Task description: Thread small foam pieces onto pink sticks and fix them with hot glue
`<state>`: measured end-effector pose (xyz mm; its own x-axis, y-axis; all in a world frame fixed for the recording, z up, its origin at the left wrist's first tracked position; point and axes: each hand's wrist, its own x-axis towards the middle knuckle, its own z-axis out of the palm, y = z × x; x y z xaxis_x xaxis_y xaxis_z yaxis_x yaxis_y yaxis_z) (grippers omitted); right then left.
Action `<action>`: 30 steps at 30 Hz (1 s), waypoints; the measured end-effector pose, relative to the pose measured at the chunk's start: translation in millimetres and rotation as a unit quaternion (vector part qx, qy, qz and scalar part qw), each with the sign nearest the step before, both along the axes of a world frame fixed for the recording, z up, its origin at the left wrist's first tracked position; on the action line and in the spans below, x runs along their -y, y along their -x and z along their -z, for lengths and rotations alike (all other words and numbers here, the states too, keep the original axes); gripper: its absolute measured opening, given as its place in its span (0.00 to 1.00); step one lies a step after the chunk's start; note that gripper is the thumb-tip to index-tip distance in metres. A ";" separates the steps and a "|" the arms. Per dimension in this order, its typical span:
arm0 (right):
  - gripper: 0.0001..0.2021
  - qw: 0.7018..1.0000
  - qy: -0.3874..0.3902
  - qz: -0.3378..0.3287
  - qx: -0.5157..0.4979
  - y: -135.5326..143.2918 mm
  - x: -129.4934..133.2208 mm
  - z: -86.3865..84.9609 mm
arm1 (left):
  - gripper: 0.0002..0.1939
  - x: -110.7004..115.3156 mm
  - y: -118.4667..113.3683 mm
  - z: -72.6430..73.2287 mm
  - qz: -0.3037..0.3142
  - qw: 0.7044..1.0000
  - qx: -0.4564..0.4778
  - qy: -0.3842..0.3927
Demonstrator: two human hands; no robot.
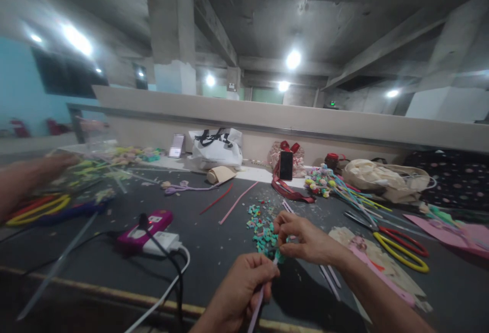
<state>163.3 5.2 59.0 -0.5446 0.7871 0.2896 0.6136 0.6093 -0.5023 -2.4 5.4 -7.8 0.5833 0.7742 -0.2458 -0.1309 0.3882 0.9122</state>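
My left hand (250, 284) is closed in a pinch on a pale lilac pipe cleaner (256, 308), which runs down toward the table's front edge. At its upper end sits a small teal tuft (278, 256), just beyond my left fingertips. My right hand (300, 236) hovers beside that tuft with thumb and fingers pinched together. Whatever may be between those fingertips is too small to make out. Behind both hands lies a pile of small teal pieces (264, 233) mixed with a few pink and red ones. More lilac pipe cleaners (330, 282) lie under my right forearm.
Scissors with red and yellow handles (401, 251) and a pink tool (385, 277) lie at right. Finished-looking colourful flowers (321, 180) rest behind. A magenta power adapter (147, 228) with cables sits at left. Another person's blurred arm (34, 177) reaches in. A phone (286, 165) stands at the back.
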 end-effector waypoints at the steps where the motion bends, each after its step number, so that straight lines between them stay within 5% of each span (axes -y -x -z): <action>1: 0.05 1.000 -0.002 0.005 0.002 0.2 -0.3 0.7 | 0.09 0.0 0.2 -0.1 -0.001 1.000 0.002 -0.002; 20: 0.03 0.990 -0.012 0.051 -0.134 -9.4 1.4 1.6 | 0.07 -3.1 4.0 0.2 0.029 0.999 0.036 0.029; 26: 0.19 0.998 -0.003 -0.028 -0.047 1.2 16.2 -0.4 | 0.08 -6.9 7.9 -0.8 0.061 0.996 0.059 0.039; 30: 0.20 1.000 -0.009 -0.015 -0.016 6.1 16.5 3.5 | 0.08 -4.4 8.0 -3.8 0.072 0.993 0.078 0.045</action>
<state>157.2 -11.3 55.5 -0.5589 0.7643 0.3217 0.5783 0.6373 -0.5094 -10.4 9.8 -4.0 0.7232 0.6582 -0.2092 -0.2039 0.4928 0.8459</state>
